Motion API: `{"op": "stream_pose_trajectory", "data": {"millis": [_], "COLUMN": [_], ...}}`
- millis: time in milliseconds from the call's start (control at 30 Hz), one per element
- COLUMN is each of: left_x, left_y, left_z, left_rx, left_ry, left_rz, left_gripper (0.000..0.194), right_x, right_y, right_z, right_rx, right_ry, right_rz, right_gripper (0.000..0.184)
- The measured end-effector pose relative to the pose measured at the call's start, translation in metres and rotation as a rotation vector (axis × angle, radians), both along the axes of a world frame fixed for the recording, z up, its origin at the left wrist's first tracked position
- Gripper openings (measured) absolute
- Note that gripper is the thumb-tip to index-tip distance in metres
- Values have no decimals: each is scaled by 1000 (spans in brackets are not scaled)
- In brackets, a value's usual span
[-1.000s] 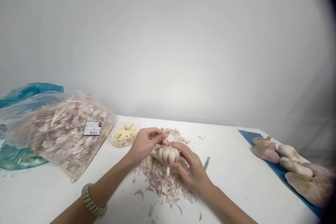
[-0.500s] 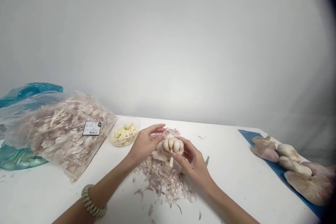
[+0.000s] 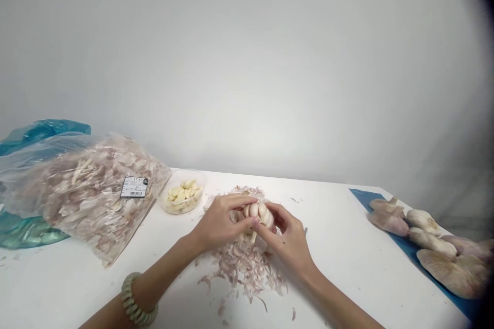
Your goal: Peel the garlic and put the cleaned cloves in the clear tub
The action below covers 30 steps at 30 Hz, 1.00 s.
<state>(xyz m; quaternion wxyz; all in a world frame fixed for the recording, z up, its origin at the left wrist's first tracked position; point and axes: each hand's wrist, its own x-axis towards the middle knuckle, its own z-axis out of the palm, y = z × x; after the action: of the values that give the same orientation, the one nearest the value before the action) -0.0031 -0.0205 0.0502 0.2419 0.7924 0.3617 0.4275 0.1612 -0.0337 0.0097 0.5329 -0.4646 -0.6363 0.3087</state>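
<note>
A pale garlic bulb [image 3: 259, 212] with its cloves showing is gripped between both hands above a heap of papery garlic skins [image 3: 247, 270]. My left hand [image 3: 224, 221] is closed on the bulb's left side, thumb in front and fingers over the top. From the right, my right hand [image 3: 287, 231] wraps the bulb, its thumb pressed to the front near the stem. The bulb's underside and back are hidden by the fingers. Past my right hand, only a sliver of a grey blade [image 3: 306, 231] shows.
Peeled cloves lie in a clear round bowl [image 3: 203, 191] left of the skins. A large clear bag of garlic skins [image 3: 96, 190] stands at the left, with blue-green plastic [image 3: 46, 131] behind it. Several garlic bulbs [image 3: 424, 222] rest on a blue sheet [image 3: 363, 198] at the right.
My left hand has moved in to the right and closed on the garlic bulb, which my right hand was holding alone half a second ago.
</note>
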Motion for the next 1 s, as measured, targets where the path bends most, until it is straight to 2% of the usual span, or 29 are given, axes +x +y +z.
{"op": "stream_pose_trajectory", "data": {"millis": [200,333,533,700,767,867,1000], "left_x": [1,1,-1,0,1,1,2], "left_y": [2,1,3,4,3,1,1], "left_z": [-7,-7,-5,-3,-2,-1,1], "left_rx": [-90,-249,-364,-672,-706,-729,-764], "left_ry": [11,-43,-100,-407,-486,-554,-549], "left_rz": [-18,-48,76,-6,-29,-81,-134], "left_gripper": [36,39,42,45,41,38,37], "right_x": [1,2,8,10,9,7,6], "right_y": [-1,0,6,6,4,1,1], "right_z": [2,2,2,4,5,6,6], "right_rx": [64,31,-54,-115,-143,-169,-161], "right_ry": [-63,-55,77,235,246,262,310], "right_rz": [-70,-85,38,104,108,188,292], "right_gripper": [32,34,41,37,37,37,35]}}
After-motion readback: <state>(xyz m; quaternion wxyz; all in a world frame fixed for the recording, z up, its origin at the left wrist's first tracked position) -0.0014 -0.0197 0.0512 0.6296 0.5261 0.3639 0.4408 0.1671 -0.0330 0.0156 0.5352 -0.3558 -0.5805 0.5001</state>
